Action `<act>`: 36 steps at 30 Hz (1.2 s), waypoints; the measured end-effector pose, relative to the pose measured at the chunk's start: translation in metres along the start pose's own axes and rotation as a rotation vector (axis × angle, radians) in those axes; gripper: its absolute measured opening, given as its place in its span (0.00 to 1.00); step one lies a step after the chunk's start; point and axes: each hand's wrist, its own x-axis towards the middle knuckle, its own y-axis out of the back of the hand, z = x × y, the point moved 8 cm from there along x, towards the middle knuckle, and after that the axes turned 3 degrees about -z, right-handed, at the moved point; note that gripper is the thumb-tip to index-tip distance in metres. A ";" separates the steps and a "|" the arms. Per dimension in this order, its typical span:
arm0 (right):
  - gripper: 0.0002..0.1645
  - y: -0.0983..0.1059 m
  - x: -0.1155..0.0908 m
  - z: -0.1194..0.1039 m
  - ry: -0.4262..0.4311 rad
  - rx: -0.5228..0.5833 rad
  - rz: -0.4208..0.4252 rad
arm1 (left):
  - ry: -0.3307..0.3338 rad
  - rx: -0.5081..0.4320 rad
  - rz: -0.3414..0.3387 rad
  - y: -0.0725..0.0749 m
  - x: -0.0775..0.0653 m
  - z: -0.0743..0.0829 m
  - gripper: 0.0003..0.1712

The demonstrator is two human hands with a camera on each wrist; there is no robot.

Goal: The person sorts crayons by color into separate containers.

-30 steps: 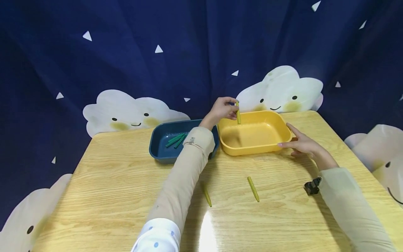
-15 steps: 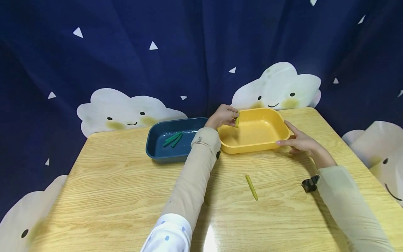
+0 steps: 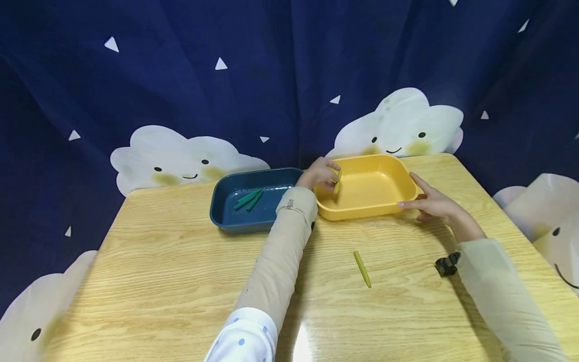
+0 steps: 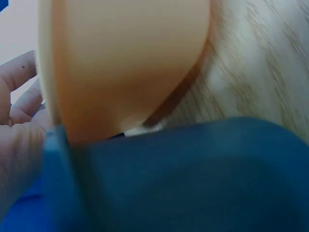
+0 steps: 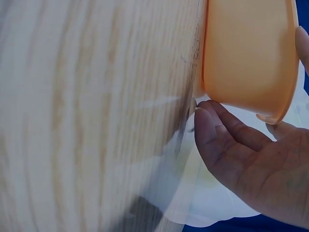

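**Your left hand (image 3: 319,174) holds a yellow stick (image 3: 337,188) over the left part of the yellow tub (image 3: 371,190)**

In the head view, the long axis of your stick runs nearly top to bottom, with the lower end set slightly left of the upper one. You cannot tell from here whether it stands steep or slopes towards you, nor whether it touches the tub's floor. It is slim, straight and plain yellow, a little darker than the tub; your fingers cover part of its length. Thumb and fingers pinch it from the left. In the left wrist view, the tub's wall hides the stick and only part of your hand shows.

Your right hand (image 3: 435,204) grips the tub's near right corner, thumb on the near side and index finger along the right side; the right wrist view shows your other fingers bent below.

A second yellow stick (image 3: 362,269) lies flat on the wooden table (image 3: 158,261), in front of the yellow tub. It slants, far end to the left and near end to the right, and seems to narrow at the near end. Just left of the yellow tub, the dark blue tub (image 3: 272,203) holds several green sticks (image 3: 248,199) in a loose bunch, slanting up to the right.
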 end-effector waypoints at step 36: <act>0.64 -0.003 -0.003 -0.002 0.022 0.027 -0.012 | -0.295 0.308 -0.191 -0.023 -0.061 0.016 0.17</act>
